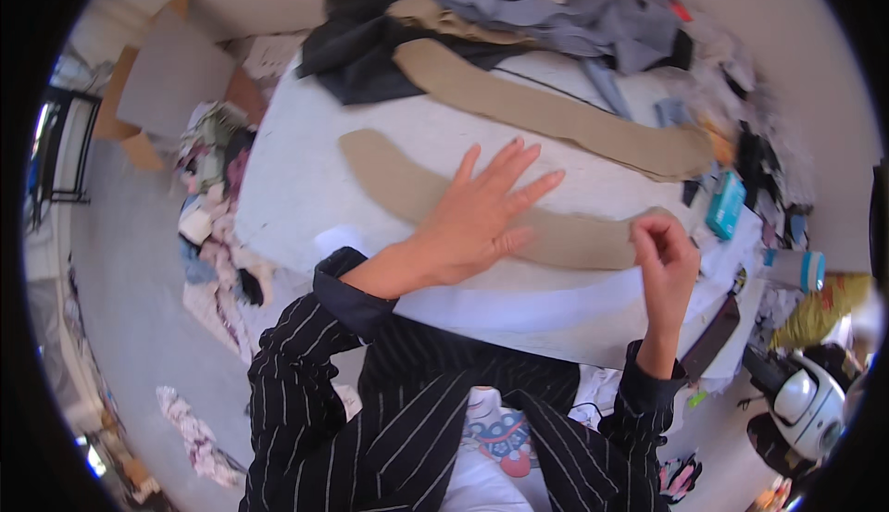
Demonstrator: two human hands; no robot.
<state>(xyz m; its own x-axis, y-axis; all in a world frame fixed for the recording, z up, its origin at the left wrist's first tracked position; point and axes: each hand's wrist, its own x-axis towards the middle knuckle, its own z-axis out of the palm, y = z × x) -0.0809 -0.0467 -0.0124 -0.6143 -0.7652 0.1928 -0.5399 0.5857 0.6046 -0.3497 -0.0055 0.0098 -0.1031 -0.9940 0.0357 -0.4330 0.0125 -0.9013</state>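
A curved tan fabric piece [381,171] lies across the white tabletop in front of me. My left hand [477,214] rests over its middle with the fingers spread, hiding part of it. At the strip's right end, my right hand [665,248] is closed, thumb and fingertips pinching the edge of the cloth. A second, similar tan fabric piece [556,116] lies farther back, apart from both hands. Along the near edge of the table, a white curved strip [528,306] sits just below the tan cloth.
Dark and grey cloth [370,44] is heaped at the far side of the table [287,174]. A teal box [725,205] stands at the right edge, with a capped jar [795,269] beyond it. Fabric scraps [218,234] pile up on the left, near an open cardboard box [176,72].
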